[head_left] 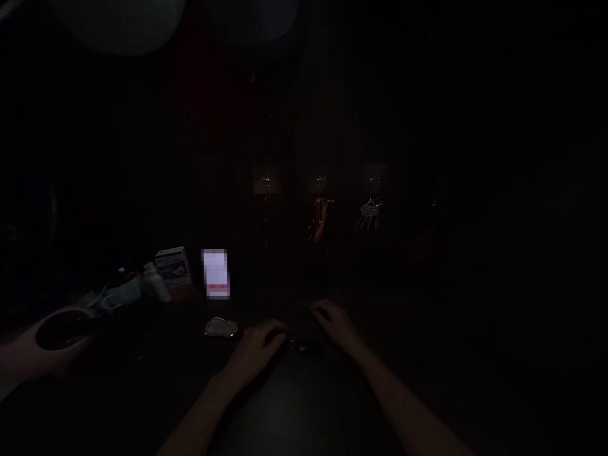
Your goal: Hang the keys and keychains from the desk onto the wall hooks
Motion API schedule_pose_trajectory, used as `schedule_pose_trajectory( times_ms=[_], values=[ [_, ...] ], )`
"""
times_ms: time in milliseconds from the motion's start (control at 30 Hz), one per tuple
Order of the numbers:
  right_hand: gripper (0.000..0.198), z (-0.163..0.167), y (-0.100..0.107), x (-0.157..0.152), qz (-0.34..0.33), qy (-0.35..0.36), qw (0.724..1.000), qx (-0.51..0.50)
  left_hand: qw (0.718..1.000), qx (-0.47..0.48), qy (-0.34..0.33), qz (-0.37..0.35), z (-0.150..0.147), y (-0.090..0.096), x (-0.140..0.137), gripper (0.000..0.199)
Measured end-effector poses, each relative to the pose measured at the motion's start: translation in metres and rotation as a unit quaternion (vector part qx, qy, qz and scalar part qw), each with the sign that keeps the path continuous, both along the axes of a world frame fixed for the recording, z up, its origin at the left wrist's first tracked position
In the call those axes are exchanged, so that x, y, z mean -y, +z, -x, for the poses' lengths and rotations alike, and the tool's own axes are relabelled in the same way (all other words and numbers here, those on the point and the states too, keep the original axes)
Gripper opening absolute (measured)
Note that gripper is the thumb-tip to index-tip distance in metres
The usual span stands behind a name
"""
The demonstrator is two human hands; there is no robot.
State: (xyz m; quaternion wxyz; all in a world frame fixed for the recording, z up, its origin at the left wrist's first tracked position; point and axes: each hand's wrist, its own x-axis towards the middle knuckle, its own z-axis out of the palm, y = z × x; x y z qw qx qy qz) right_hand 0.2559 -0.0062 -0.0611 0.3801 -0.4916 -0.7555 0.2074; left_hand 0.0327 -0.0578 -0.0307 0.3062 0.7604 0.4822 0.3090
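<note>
The scene is very dark. My left hand lies low over the dark surface, its thumb apart from its loosely bent fingers, and I see nothing in it. Just left of it rests a pale, shiny object with a rounded outline, its kind unclear. A small dark object with a glint, possibly a key fob, sits between my hands, close to the left fingertips. My right hand is farther right, fingers loosely curved with a gap to the thumb, and appears to hold nothing.
A lit, blurred-out phone-like screen stands behind my left hand. Beside it are a small box and a white bottle. A pinkish round thing with a dark opening is far left. Keys and a reddish strap hang from hooks.
</note>
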Motion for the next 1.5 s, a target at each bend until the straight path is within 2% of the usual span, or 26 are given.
schedule_pose_trajectory(
  times_ms=[267,567,833,967,1200,1367,1500],
  values=[
    [0.016,0.0,-0.003,-0.001,-0.005,-0.002,1.0,0.002,0.992,-0.077,-0.058,-0.087,-0.007,-0.012,0.006,0.027],
    [0.018,0.001,0.004,0.004,-0.003,0.015,0.999,0.033,0.988,-0.088,-0.014,-0.123,-0.008,-0.016,0.004,0.014],
    [0.02,0.01,0.017,0.018,-0.04,0.025,0.998,0.033,0.986,-0.003,0.067,-0.154,-0.006,-0.014,-0.004,0.01],
    [0.02,0.02,0.023,0.027,-0.078,0.058,0.995,0.022,0.977,0.071,0.116,-0.162,-0.008,-0.013,-0.006,0.011],
    [0.015,0.034,0.028,0.038,-0.101,0.113,0.988,0.023,0.974,0.118,0.139,-0.138,-0.014,-0.013,-0.005,0.01],
    [0.014,0.038,0.026,0.038,-0.088,0.11,0.99,0.021,0.977,0.124,0.135,-0.109,-0.016,-0.013,-0.004,0.009],
    [0.013,0.04,0.024,0.035,-0.063,0.075,0.995,-0.008,0.983,0.111,0.114,-0.095,-0.016,-0.013,-0.003,0.013]
  ],
)
